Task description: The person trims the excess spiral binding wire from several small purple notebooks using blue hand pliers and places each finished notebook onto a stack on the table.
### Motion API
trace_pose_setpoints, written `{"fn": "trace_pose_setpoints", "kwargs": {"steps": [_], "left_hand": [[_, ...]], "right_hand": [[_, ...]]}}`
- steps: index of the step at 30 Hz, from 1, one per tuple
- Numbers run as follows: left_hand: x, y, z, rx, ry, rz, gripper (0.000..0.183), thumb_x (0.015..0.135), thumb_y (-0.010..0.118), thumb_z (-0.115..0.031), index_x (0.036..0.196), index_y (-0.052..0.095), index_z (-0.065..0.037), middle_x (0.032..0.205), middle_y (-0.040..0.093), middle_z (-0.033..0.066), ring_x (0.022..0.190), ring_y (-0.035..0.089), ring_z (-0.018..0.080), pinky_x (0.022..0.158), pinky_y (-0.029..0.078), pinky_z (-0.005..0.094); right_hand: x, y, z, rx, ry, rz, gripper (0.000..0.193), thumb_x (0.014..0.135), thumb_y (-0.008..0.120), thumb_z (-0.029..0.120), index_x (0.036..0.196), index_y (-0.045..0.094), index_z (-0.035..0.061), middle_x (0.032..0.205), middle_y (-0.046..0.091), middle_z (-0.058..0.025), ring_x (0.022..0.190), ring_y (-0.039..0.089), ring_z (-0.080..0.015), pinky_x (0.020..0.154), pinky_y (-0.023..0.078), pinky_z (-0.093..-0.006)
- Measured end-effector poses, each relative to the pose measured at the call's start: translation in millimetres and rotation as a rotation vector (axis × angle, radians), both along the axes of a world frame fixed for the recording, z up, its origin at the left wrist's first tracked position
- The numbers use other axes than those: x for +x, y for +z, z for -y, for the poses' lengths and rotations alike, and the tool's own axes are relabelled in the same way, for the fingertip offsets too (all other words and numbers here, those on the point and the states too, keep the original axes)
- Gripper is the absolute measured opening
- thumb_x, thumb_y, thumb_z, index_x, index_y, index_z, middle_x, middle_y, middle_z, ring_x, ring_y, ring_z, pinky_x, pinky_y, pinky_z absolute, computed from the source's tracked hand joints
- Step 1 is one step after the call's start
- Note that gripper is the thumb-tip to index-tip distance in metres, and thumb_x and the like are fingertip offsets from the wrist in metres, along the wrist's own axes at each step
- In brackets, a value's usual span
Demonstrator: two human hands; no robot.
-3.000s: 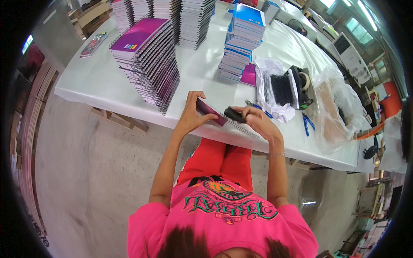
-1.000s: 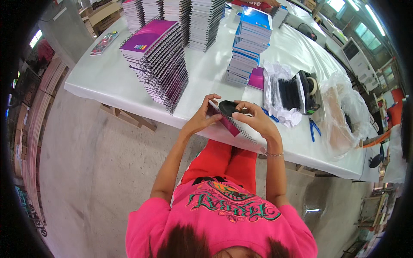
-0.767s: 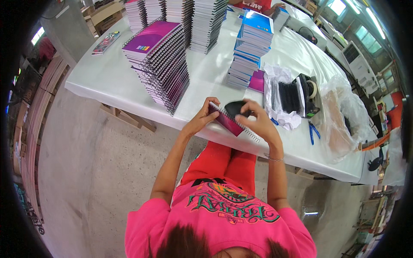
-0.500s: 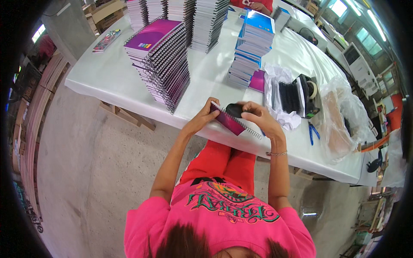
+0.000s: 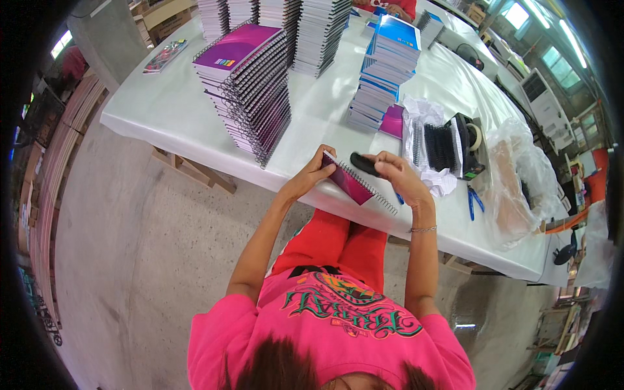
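Note:
My left hand (image 5: 309, 177) grips one end of a purple-covered notebook (image 5: 351, 186), thumb on the cover, at the table's near edge. A metal spiral coil (image 5: 385, 203) runs along the notebook's upper edge and sticks out past its right end. In my right hand (image 5: 404, 180) is a black, rounded, flattish object (image 5: 364, 164), pinched between thumb and fingers just above the coil; its exact kind does not show. Beyond my hands stands a tall stack of purple spiral notebooks (image 5: 250, 91).
Blue-covered booklets (image 5: 383, 78) are piled to the right. Near them lie black coils on white paper (image 5: 439, 146), a tape dispenser (image 5: 469, 143), blue pliers (image 5: 474, 203) and a clear plastic bag (image 5: 520, 182). A person in red (image 5: 393, 8) sits across the white table (image 5: 312, 117).
My right hand has moved slightly right, drawing the black object away from the notebook's coil and turning it more edge-on. My left hand keeps its hold on the notebook.

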State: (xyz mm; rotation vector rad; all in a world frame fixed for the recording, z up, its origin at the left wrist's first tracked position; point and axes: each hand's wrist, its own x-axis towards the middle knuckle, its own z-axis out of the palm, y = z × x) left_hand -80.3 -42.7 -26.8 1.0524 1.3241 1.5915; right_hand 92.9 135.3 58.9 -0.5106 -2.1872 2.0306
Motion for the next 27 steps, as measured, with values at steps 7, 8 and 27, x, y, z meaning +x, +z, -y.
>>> {"fn": "trace_pose_setpoints", "kwargs": {"steps": [7,8,27], "left_hand": [[3,5,-1,0.066,0.000,-0.049,0.030,0.098,0.055,-0.019,0.122,0.038,-0.012,0.098,0.043,0.0007,0.095,0.043,0.0108,0.086,0.037,0.0248],[2,4,-1,0.062,-0.001,-0.037,0.030,0.098,0.055,-0.019,0.122,0.038,-0.012,0.098,0.043,0.0008,0.095,0.043,0.0110,0.086,0.037,0.0249],[16,-9,-12,0.079,0.238,-0.090,0.032,0.099,0.052,-0.024,0.123,0.037,-0.008,0.099,0.045,0.0077,0.097,0.043,0.0164,0.091,0.037,0.0296]], "right_hand": [[3,-4,-18,-0.300,0.082,-0.184,0.028,0.091,0.063,0.033,0.096,0.053,0.0083,0.131,0.055,-0.0190,0.116,0.056,-0.0254,0.109,0.037,-0.0399],[3,-4,-17,-0.221,0.037,-0.097,0.025,0.091,0.062,0.032,0.094,0.053,0.0082,0.129,0.057,-0.0189,0.117,0.055,-0.0247,0.109,0.036,-0.0386],[17,-6,39,1.407,-0.041,-0.407,0.029,0.063,0.080,0.011,0.082,0.059,0.0099,0.149,0.037,-0.0176,0.128,0.039,-0.0406,0.104,0.038,-0.0488]]}}
